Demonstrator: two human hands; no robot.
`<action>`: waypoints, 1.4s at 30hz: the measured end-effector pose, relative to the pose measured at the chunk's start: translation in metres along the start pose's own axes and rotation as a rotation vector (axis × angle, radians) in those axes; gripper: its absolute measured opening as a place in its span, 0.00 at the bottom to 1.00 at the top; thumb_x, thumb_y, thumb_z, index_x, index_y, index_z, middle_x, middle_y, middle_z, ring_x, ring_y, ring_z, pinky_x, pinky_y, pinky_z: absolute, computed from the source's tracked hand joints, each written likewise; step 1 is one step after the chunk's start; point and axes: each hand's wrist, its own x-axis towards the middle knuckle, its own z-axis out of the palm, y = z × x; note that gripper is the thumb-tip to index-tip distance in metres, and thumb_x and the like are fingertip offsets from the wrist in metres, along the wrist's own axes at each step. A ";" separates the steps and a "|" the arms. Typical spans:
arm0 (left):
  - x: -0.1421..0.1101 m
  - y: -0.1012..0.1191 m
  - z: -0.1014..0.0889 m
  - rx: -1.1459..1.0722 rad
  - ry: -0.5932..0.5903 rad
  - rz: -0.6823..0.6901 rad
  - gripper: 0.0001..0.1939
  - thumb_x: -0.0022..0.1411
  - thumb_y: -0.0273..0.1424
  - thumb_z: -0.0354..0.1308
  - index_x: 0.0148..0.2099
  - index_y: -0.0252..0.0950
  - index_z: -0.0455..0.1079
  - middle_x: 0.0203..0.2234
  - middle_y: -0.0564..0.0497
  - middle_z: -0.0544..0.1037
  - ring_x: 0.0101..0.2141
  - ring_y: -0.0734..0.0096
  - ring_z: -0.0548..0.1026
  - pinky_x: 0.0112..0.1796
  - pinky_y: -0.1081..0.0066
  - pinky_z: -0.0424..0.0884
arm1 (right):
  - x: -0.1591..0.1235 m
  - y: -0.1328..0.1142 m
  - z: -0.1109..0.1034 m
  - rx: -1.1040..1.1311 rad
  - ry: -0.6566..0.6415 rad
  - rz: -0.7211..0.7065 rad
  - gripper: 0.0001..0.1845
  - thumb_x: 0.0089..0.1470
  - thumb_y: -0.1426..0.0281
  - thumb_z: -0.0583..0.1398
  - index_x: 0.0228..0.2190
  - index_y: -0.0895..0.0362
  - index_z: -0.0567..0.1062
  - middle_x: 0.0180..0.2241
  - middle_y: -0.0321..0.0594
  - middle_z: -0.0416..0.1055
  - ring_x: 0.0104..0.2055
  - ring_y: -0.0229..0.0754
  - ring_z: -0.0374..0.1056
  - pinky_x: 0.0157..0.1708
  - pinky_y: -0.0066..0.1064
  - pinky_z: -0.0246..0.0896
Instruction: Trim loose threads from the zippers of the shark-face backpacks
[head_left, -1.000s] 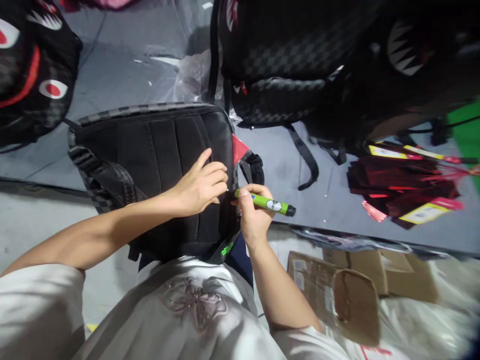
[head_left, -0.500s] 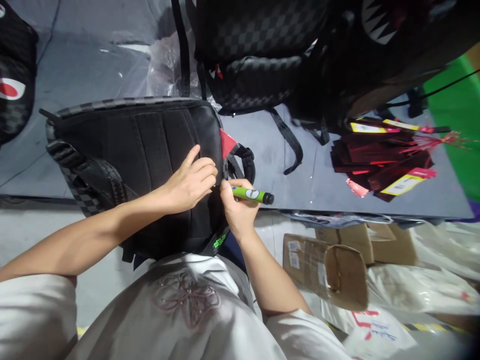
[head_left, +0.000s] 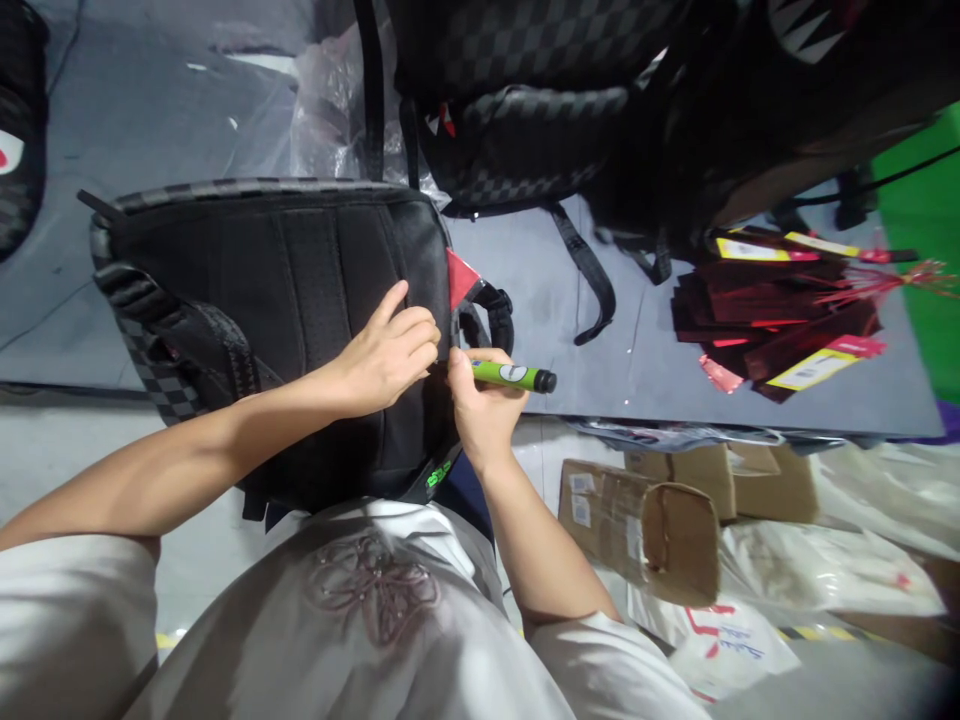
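A black backpack (head_left: 315, 250) with grey checkered sides lies on its front, its padded back facing up, partly over the table edge nearest me. My left hand (head_left: 394, 350) presses on its right part, the fingers curled against the fabric close to the edge and the thumb side raised; the fingertips are hidden. Closed around a green marker pen (head_left: 517, 375) is my right hand (head_left: 487, 410), at the bag's right edge. The marker's black end points right, and its other end is hidden by my fingers. A red triangular piece (head_left: 461, 278) sticks out beside a strap loop.
More dark checkered bags (head_left: 525, 140) stand at the back, with a loose strap (head_left: 581, 265) hanging forward. Dark red tags (head_left: 787, 320) with yellow labels lie on the right of the grey table (head_left: 637, 360). Cardboard boxes (head_left: 607, 520) and white sacks (head_left: 825, 570) are on the floor.
The view has shifted slightly. Both hands stay at the bag's right edge, with the marker still in the right; the hold looks much the same.
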 end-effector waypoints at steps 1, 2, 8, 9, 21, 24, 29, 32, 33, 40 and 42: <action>0.000 0.000 0.001 -0.018 -0.002 -0.008 0.07 0.69 0.30 0.51 0.40 0.35 0.69 0.41 0.49 0.75 0.51 0.64 0.68 0.67 0.43 0.49 | 0.001 0.001 0.000 0.008 -0.004 0.007 0.11 0.57 0.62 0.62 0.27 0.55 0.73 0.23 0.32 0.71 0.24 0.37 0.67 0.27 0.31 0.67; 0.000 -0.001 0.002 -0.038 -0.006 -0.016 0.07 0.69 0.30 0.51 0.40 0.35 0.69 0.42 0.49 0.75 0.51 0.63 0.68 0.67 0.43 0.48 | 0.001 0.002 0.000 0.015 -0.011 0.016 0.11 0.57 0.62 0.62 0.27 0.55 0.73 0.23 0.32 0.71 0.24 0.37 0.67 0.28 0.31 0.67; 0.001 -0.002 0.005 -0.058 -0.017 -0.036 0.07 0.69 0.30 0.52 0.40 0.35 0.70 0.42 0.50 0.75 0.51 0.64 0.68 0.68 0.44 0.48 | 0.002 0.008 0.002 0.028 -0.015 0.080 0.13 0.57 0.59 0.62 0.27 0.55 0.73 0.24 0.33 0.71 0.25 0.38 0.68 0.28 0.32 0.67; 0.001 -0.002 0.005 -0.057 -0.015 -0.037 0.06 0.68 0.30 0.52 0.40 0.35 0.70 0.42 0.50 0.75 0.51 0.65 0.68 0.68 0.44 0.48 | 0.002 0.009 0.002 0.033 -0.016 0.082 0.13 0.57 0.59 0.63 0.28 0.55 0.73 0.24 0.33 0.71 0.25 0.38 0.68 0.28 0.32 0.67; 0.003 -0.003 0.005 0.002 0.003 0.003 0.07 0.68 0.30 0.52 0.40 0.33 0.70 0.40 0.46 0.76 0.49 0.60 0.70 0.64 0.40 0.55 | 0.005 0.009 0.003 0.092 -0.022 0.133 0.13 0.56 0.59 0.63 0.27 0.55 0.73 0.24 0.33 0.71 0.24 0.37 0.67 0.26 0.31 0.66; 0.004 -0.003 0.004 0.021 0.010 0.010 0.07 0.68 0.30 0.52 0.40 0.33 0.70 0.39 0.46 0.77 0.48 0.59 0.70 0.64 0.40 0.57 | 0.006 0.010 0.002 0.096 -0.027 0.137 0.13 0.55 0.59 0.64 0.27 0.55 0.73 0.25 0.34 0.71 0.25 0.38 0.68 0.26 0.31 0.67; 0.005 -0.004 0.002 0.048 0.000 0.004 0.07 0.67 0.30 0.53 0.39 0.33 0.70 0.39 0.47 0.77 0.48 0.59 0.71 0.63 0.40 0.59 | 0.008 0.010 0.001 0.111 -0.036 0.183 0.14 0.54 0.58 0.64 0.26 0.55 0.73 0.20 0.31 0.68 0.21 0.37 0.65 0.22 0.30 0.64; 0.005 -0.002 0.001 0.054 -0.012 0.002 0.06 0.67 0.30 0.54 0.40 0.34 0.71 0.39 0.47 0.77 0.48 0.59 0.71 0.63 0.40 0.59 | 0.009 0.008 0.001 0.131 -0.034 0.186 0.14 0.54 0.58 0.64 0.26 0.55 0.73 0.18 0.30 0.66 0.18 0.36 0.63 0.20 0.29 0.62; 0.005 -0.001 0.001 0.051 -0.012 0.004 0.06 0.67 0.30 0.54 0.40 0.33 0.71 0.39 0.47 0.77 0.48 0.59 0.71 0.63 0.41 0.59 | 0.009 0.008 0.002 0.138 -0.032 0.187 0.14 0.53 0.59 0.64 0.26 0.55 0.73 0.18 0.30 0.66 0.18 0.36 0.63 0.20 0.29 0.62; 0.016 -0.007 -0.016 0.114 -0.136 0.030 0.08 0.66 0.34 0.58 0.40 0.33 0.72 0.39 0.46 0.78 0.47 0.58 0.72 0.63 0.45 0.54 | 0.010 0.010 -0.002 0.136 -0.045 0.182 0.14 0.53 0.59 0.65 0.26 0.56 0.73 0.17 0.30 0.67 0.18 0.36 0.64 0.21 0.29 0.62; 0.030 -0.017 -0.031 0.160 -0.288 0.111 0.13 0.63 0.40 0.62 0.39 0.34 0.73 0.37 0.45 0.79 0.44 0.57 0.74 0.60 0.49 0.58 | 0.004 0.010 -0.008 0.138 -0.020 0.186 0.14 0.53 0.58 0.65 0.30 0.57 0.75 0.19 0.31 0.70 0.20 0.37 0.67 0.22 0.30 0.65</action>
